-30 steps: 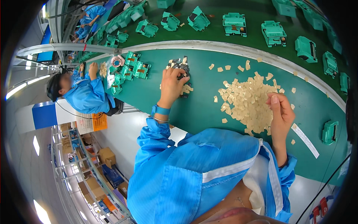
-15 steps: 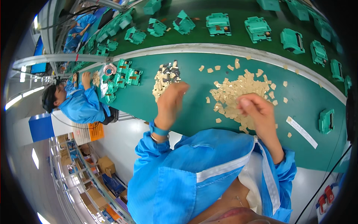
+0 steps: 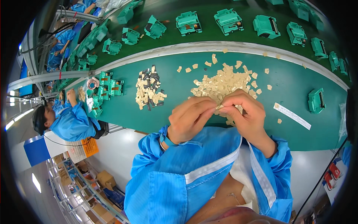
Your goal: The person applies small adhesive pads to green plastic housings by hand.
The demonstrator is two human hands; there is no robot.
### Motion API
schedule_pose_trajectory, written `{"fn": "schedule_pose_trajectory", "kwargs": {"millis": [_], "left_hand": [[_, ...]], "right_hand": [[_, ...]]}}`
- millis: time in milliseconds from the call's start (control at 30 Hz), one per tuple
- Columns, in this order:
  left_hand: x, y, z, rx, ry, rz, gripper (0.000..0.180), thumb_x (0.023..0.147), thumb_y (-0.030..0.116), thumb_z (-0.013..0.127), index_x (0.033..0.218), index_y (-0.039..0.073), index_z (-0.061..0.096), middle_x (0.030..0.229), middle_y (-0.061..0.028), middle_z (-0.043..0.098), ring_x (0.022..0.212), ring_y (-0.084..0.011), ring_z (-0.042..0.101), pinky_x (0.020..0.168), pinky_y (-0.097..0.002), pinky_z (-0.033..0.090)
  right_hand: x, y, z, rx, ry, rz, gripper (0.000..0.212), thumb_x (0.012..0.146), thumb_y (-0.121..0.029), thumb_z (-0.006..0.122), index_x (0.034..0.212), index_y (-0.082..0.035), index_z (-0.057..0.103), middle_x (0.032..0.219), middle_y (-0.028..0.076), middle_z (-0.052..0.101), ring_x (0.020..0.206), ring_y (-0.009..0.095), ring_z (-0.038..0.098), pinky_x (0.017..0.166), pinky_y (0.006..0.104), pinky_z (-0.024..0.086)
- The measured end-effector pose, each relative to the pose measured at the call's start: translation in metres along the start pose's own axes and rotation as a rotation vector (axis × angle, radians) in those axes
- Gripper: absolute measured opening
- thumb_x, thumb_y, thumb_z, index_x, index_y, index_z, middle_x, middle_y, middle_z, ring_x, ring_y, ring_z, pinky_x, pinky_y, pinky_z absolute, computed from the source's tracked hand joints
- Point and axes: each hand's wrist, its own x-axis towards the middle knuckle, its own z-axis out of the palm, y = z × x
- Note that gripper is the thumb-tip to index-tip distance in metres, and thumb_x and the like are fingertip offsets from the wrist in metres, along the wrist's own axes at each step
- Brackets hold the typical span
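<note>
Just in front of a heap of small tan, flat pieces, my left hand and my right hand meet fingertip to fingertip. Both are closed in a pinch on one small tan piece, mostly covered by the fingers. To the left of my hands lies a smaller pile of tan and black pieces on the green table. A few loose tan pieces are scattered around the larger heap.
Green plastic housings stand in a row on the conveyor beyond a metal rail. More housings cluster at the left. A paper strip and a single housing lie right. A co-worker sits at left.
My left hand has moved from beside the smaller pile to meet my right hand, and both now pinch the tan piece. The view has shifted, and the conveyor's housings appear further left.
</note>
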Motion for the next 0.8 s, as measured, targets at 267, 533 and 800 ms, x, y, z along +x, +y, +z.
{"fn": "schedule_pose_trajectory", "kwargs": {"millis": [267, 533, 800], "left_hand": [[0.004, 0.007, 0.006, -0.096, -0.026, -0.033, 0.018, 0.071, -0.01, 0.067, 0.087, -0.002, 0.065, 0.084, -0.0129, 0.066, 0.072, -0.0191, 0.064, 0.057, -0.0242, 0.052], [-0.003, 0.005, 0.005, -0.255, -0.059, -0.282, 0.015, 0.072, -0.006, 0.069, 0.087, -0.002, 0.066, 0.08, -0.0118, 0.066, 0.064, -0.015, 0.064, 0.054, -0.0224, 0.051], [0.005, 0.006, -0.002, -0.098, -0.068, -0.309, 0.016, 0.073, -0.008, 0.067, 0.088, -0.003, 0.066, 0.076, -0.0112, 0.066, 0.062, -0.0119, 0.063, 0.05, -0.0198, 0.048]], "right_hand": [[0.005, 0.002, -0.001, -0.083, 0.093, -0.223, 0.017, 0.07, 0.0, 0.07, 0.086, -0.001, 0.065, 0.08, 0.009, 0.061, 0.068, 0.019, 0.059, 0.056, 0.0262, 0.046], [0.005, 0.01, -0.012, -0.408, 0.104, -0.648, 0.017, 0.063, -0.002, 0.072, 0.079, -0.003, 0.068, 0.078, 0.006, 0.058, 0.065, 0.019, 0.055, 0.052, 0.0265, 0.043], [-0.003, 0.011, -0.029, -0.475, -0.083, -0.502, 0.018, 0.063, -0.01, 0.074, 0.079, -0.005, 0.067, 0.081, 0.006, 0.057, 0.061, 0.021, 0.055, 0.049, 0.028, 0.042]]}}
